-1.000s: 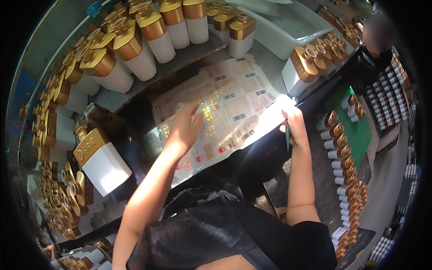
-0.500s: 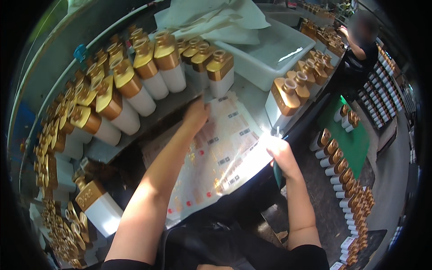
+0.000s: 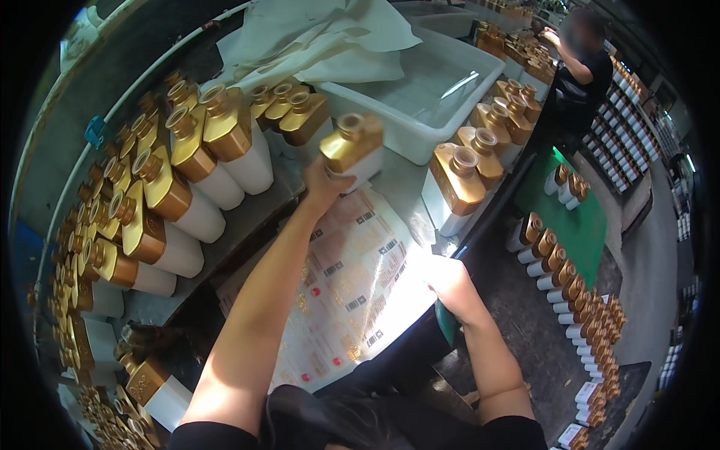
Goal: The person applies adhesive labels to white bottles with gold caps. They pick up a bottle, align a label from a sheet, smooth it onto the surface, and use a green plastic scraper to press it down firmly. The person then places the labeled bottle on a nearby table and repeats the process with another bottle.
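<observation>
A gold-and-white bottle (image 3: 354,146) is in my left hand (image 3: 324,187), whose fingers wrap its near left side. The bottle is slightly blurred and tilted, above the far end of a sheet of printed labels (image 3: 352,255). My right hand (image 3: 448,285) is closed at the sheet's right edge, beside a patch of strong glare. A dark green tool (image 3: 445,324) sticks out below this hand; its kind I cannot make out, and the fingertips are washed out by the light.
Many similar bottles (image 3: 217,135) crowd the left and far side. Several more (image 3: 456,180) stand to the right. Behind lies a white plastic tub (image 3: 420,112) with pale crumpled sheets (image 3: 315,45). A bottle row (image 3: 559,270) lines the lower right, and a person (image 3: 585,67) works beyond.
My left hand, blurred over the sheet's far end before, now grips a bottle from the far row's end, tilted. My right hand stays closed by the sheet's edge. The whole view has shifted slightly.
</observation>
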`<state>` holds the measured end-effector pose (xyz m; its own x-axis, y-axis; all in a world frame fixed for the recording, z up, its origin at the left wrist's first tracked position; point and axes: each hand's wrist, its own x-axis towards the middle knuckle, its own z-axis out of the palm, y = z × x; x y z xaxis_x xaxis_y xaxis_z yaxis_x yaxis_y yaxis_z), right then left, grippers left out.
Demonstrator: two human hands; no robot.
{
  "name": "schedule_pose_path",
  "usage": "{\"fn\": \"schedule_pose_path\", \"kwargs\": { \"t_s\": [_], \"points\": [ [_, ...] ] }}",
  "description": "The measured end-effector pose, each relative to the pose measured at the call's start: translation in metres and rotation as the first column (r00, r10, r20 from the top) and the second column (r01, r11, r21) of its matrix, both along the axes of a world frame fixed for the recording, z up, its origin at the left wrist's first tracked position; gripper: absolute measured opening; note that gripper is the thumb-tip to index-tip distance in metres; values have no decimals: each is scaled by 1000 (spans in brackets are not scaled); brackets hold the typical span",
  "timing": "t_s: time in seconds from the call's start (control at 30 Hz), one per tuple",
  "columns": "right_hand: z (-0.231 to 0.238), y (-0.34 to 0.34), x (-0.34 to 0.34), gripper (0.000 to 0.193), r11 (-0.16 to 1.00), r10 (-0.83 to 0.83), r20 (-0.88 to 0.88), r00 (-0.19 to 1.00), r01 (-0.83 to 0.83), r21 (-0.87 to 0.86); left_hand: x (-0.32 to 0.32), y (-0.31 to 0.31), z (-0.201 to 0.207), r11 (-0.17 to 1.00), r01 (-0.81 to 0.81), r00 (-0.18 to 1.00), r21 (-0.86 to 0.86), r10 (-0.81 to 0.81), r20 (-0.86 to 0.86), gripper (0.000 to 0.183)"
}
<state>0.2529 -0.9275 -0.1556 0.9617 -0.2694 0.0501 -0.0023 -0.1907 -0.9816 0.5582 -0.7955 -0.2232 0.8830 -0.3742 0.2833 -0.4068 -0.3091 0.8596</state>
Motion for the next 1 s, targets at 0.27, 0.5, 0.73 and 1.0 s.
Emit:
{"fn": "schedule_pose_path", "kwargs": {
  "t_s": [0.27, 0.5, 0.73, 1.0],
  "points": [
    [15, 7, -7, 14, 970, -24, -232, 973, 79, 232, -17, -25, 44, 892, 451, 888, 28, -446, -116, 62],
    [1, -2, -7, 13, 998, -10, -171, 985, 21, 59, 13, -38, 2, 979, 104, 993, 176, -111, 32, 57],
    [33, 4, -10, 23, 999, -32, -268, 963, 21, -44, -22, 17, -23, 792, -62, 991, 607, 120, -56, 60],
    [24, 6, -1, 23, 996, 8, -268, 963, -31, -80, 10, 54, -27, 891, 302, 918, 340, -175, -355, 75]
  ]
}}
